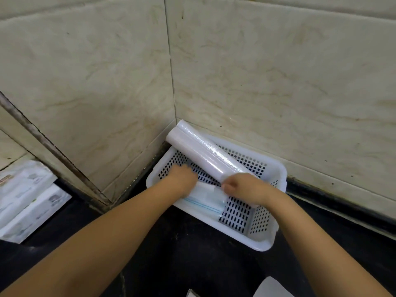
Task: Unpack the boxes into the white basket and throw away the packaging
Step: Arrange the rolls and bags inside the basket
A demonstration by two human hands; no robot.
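The right hand (242, 186) is closed on the near end of the glossy roll (205, 153), probably light, stiff and slippery, over the basket (265, 243); the left hand (182, 179) is blurred, so I cannot tell its grip.

surface: black countertop (192, 264) | far corner, against tiled walls: white perforated basket (267, 243) | left edge: two white boxes (27, 202) side by side | near edge: white packaging scraps (272, 288), partly cut off

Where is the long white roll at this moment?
In the head view the long white roll lies slanted over the white basket near the wall corner, its far end past the basket's rim, its near end under the right hand.
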